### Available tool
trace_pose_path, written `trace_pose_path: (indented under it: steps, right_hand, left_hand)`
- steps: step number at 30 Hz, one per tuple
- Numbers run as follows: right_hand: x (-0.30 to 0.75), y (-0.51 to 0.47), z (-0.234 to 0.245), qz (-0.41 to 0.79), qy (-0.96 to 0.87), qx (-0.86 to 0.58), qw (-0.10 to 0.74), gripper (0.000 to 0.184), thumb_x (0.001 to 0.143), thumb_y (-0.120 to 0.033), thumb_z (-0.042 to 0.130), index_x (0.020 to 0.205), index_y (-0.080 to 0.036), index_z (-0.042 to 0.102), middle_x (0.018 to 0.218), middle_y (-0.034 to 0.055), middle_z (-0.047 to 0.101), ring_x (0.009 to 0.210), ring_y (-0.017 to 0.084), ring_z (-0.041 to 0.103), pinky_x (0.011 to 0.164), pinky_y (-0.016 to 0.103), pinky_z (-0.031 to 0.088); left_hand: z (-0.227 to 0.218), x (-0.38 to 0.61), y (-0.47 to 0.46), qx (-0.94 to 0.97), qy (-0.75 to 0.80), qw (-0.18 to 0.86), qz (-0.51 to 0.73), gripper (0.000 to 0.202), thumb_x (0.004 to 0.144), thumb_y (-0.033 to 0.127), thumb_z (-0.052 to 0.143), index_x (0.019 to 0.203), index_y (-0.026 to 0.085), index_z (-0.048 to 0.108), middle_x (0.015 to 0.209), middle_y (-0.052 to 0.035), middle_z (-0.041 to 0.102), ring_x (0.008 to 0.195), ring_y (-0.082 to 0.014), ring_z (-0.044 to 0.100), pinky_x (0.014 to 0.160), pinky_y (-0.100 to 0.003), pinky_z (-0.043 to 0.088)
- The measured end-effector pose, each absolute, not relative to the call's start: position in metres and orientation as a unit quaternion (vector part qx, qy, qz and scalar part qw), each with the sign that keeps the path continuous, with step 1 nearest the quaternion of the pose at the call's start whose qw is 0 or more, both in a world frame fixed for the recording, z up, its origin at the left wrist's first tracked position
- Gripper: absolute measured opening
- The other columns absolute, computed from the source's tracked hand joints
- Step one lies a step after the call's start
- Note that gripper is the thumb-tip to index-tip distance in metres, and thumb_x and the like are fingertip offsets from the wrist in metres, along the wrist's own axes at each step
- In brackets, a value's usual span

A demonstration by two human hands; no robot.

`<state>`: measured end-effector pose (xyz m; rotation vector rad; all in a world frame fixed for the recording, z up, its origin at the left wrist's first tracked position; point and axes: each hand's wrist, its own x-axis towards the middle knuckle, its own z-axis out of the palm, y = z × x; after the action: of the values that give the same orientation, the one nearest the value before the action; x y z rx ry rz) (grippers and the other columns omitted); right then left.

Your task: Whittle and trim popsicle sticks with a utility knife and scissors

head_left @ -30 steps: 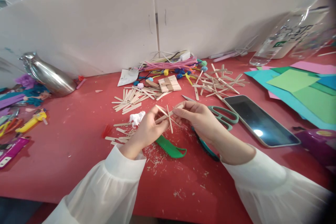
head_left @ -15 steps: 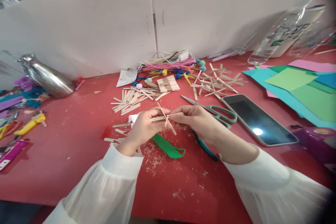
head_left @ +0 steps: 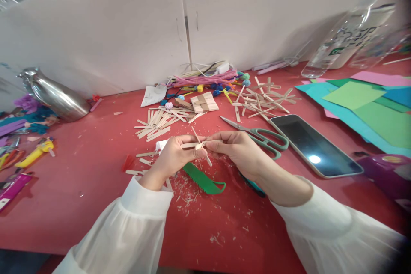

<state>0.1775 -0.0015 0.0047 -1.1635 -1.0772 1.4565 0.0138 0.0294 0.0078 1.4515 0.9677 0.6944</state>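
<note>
My left hand (head_left: 175, 156) and my right hand (head_left: 237, 150) meet above the red table (head_left: 80, 197), both pinching a small cross of thin wooden sticks (head_left: 201, 144). One stick lies level between my fingertips; another crosses it at a slant. A green serrated plastic tool (head_left: 204, 178) lies on the table just below my hands, amid wood shavings. Green-handled scissors (head_left: 263, 137) rest to the right of my right hand.
A phone (head_left: 316, 143) lies right of the scissors. Loose sticks (head_left: 157, 122) and finished stick crosses (head_left: 263, 100) are spread behind, with pipe cleaners (head_left: 205, 79). Coloured paper (head_left: 362, 102) sits at right, a steel flask (head_left: 54, 94) at left, white panels behind.
My hands have drawn closer together and the stick cross has turned, so one stick now lies level between my fingertips. The camera view drifted slightly.
</note>
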Motion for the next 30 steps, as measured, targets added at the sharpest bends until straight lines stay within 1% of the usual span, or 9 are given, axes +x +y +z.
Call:
trace_pose_path:
  steps: [5, 7, 12, 14, 16, 19, 22, 27, 30]
  right_hand:
    - [0.178, 0.002, 0.003, 0.580, -0.469, -0.486, 0.456, 0.023, 0.064, -0.036, 0.065, 0.062, -0.014, 0.063, 0.055, -0.0008, 0.057, 0.048, 0.007, 0.044, 0.049, 0.023, 0.035]
    - [0.180, 0.003, 0.002, 0.528, -0.494, -0.506, 0.471, 0.024, 0.066, -0.039, 0.065, 0.070, -0.015, 0.063, 0.059, -0.0005, 0.057, 0.051, 0.009, 0.046, 0.051, 0.024, 0.037]
    - [0.182, 0.000, 0.003, 0.101, -0.683, -0.541, 0.480, 0.024, 0.074, -0.039, 0.062, 0.085, -0.019, 0.062, 0.080, 0.0059, 0.059, 0.069, 0.018, 0.054, 0.064, 0.033, 0.044]
    - [0.182, -0.002, 0.004, -0.007, -0.720, -0.514, 0.467, 0.020, 0.079, -0.035, 0.057, 0.086, -0.018, 0.063, 0.085, 0.0092, 0.059, 0.079, 0.021, 0.054, 0.069, 0.036, 0.045]
    - [0.181, -0.003, 0.005, -0.048, -0.741, -0.490, 0.456, 0.018, 0.082, -0.030, 0.053, 0.089, -0.017, 0.064, 0.089, 0.0110, 0.059, 0.083, 0.022, 0.053, 0.072, 0.037, 0.045]
    - [0.180, -0.003, 0.005, -0.023, -0.777, -0.460, 0.429, 0.020, 0.081, -0.029, 0.054, 0.092, -0.015, 0.063, 0.087, 0.0102, 0.062, 0.081, 0.022, 0.054, 0.072, 0.037, 0.045]
    - [0.180, -0.002, 0.004, 0.041, -0.769, -0.468, 0.434, 0.017, 0.081, -0.029, 0.052, 0.083, -0.017, 0.064, 0.075, 0.0061, 0.063, 0.072, 0.019, 0.054, 0.069, 0.033, 0.044]
    - [0.183, 0.003, 0.000, 0.289, -0.630, -0.557, 0.458, 0.024, 0.079, -0.036, 0.051, 0.073, -0.016, 0.063, 0.059, -0.0007, 0.056, 0.050, 0.010, 0.044, 0.048, 0.023, 0.035]
    - [0.184, 0.007, -0.001, 0.346, -0.613, -0.555, 0.443, 0.031, 0.078, -0.042, 0.050, 0.072, -0.014, 0.063, 0.055, -0.0025, 0.053, 0.044, 0.008, 0.038, 0.043, 0.022, 0.031]
  left_hand:
    - [0.003, 0.014, 0.032, 0.625, 0.388, 0.599, 0.317, 0.034, 0.064, 0.033, 0.073, 0.090, 0.013, 0.067, 0.083, -0.0065, 0.070, 0.083, -0.0193, 0.063, 0.077, -0.028, 0.047]
    - [0.000, 0.015, 0.033, 0.603, 0.371, 0.609, 0.357, 0.031, 0.067, 0.038, 0.070, 0.084, 0.011, 0.066, 0.080, -0.0069, 0.069, 0.080, -0.0186, 0.063, 0.077, -0.029, 0.048]
    - [-0.005, 0.020, 0.032, 0.542, 0.371, 0.638, 0.403, 0.034, 0.075, 0.046, 0.060, 0.080, 0.012, 0.063, 0.084, -0.0066, 0.066, 0.078, -0.0153, 0.062, 0.075, -0.029, 0.049]
    - [-0.005, 0.021, 0.031, 0.541, 0.366, 0.641, 0.404, 0.035, 0.076, 0.047, 0.058, 0.081, 0.012, 0.063, 0.085, -0.0066, 0.065, 0.077, -0.0145, 0.061, 0.075, -0.029, 0.049]
    - [-0.005, 0.022, 0.031, 0.541, 0.366, 0.642, 0.402, 0.036, 0.076, 0.048, 0.058, 0.080, 0.012, 0.062, 0.081, -0.0061, 0.065, 0.074, -0.0134, 0.060, 0.073, -0.027, 0.048]
    - [-0.003, 0.021, 0.030, 0.554, 0.398, 0.620, 0.386, 0.036, 0.075, 0.048, 0.058, 0.077, 0.012, 0.062, 0.074, -0.0035, 0.062, 0.064, -0.0106, 0.056, 0.063, -0.023, 0.046]
    - [-0.002, 0.020, 0.030, 0.594, 0.427, 0.571, 0.373, 0.036, 0.074, 0.048, 0.059, 0.071, 0.013, 0.059, 0.064, 0.0003, 0.057, 0.055, -0.0079, 0.050, 0.053, -0.019, 0.040]
    - [-0.005, 0.020, 0.030, 0.599, 0.412, 0.570, 0.382, 0.027, 0.069, 0.037, 0.068, 0.080, 0.015, 0.057, 0.071, 0.0018, 0.057, 0.062, -0.0077, 0.052, 0.061, -0.019, 0.041]
    - [-0.008, 0.020, 0.032, 0.587, 0.417, 0.575, 0.388, 0.027, 0.067, 0.033, 0.069, 0.083, 0.015, 0.056, 0.073, 0.0015, 0.057, 0.063, -0.0082, 0.053, 0.062, -0.021, 0.044]
